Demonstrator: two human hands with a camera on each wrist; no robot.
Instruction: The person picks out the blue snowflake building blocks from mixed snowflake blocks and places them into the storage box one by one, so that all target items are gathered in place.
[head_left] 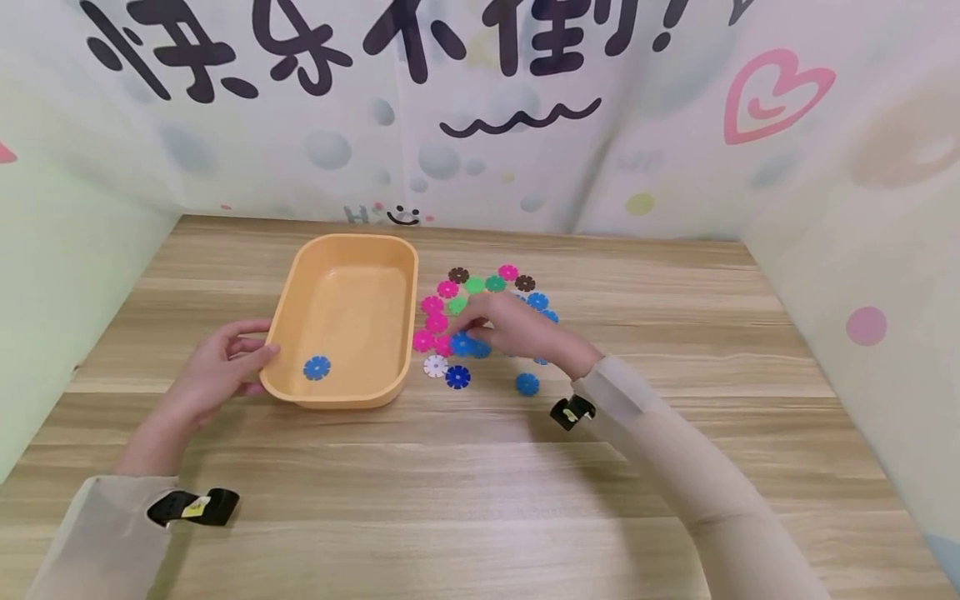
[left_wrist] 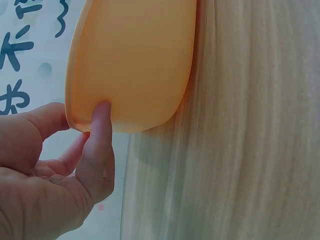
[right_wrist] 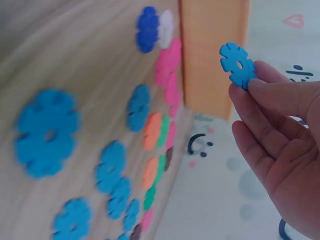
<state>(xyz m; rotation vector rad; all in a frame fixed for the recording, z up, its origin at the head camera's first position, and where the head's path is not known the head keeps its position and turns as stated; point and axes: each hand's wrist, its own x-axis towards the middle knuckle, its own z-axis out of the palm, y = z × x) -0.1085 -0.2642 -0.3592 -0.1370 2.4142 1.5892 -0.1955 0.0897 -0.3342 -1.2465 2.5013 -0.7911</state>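
My left hand (head_left: 219, 367) grips the near left corner of an orange plastic tub (head_left: 414, 317), thumb on the rim and fingers at its outside wall. In the left wrist view the left hand (left_wrist: 65, 165) pinches the tub wall (left_wrist: 135, 65). One blue notched disc (head_left: 317, 367) lies on the tub's floor. Between thumb and fingers my right hand (right_wrist: 280, 125) pinches a light blue snowflake disc (right_wrist: 235, 62) by its edge. From the head view, the right hand (head_left: 517, 327) is over the loose discs, just right of the tub, and covers some of them.
Pink discs (head_left: 432, 305), brown ones (head_left: 458, 275), green ones (head_left: 495, 284) and blue ones lie scattered on the wooden table (head_left: 450, 500). Nearest the front are a white disc (head_left: 435, 367), a dark blue disc (head_left: 458, 377) and a lone blue disc (head_left: 527, 384). A printed curtain (head_left: 480, 183) stands behind.
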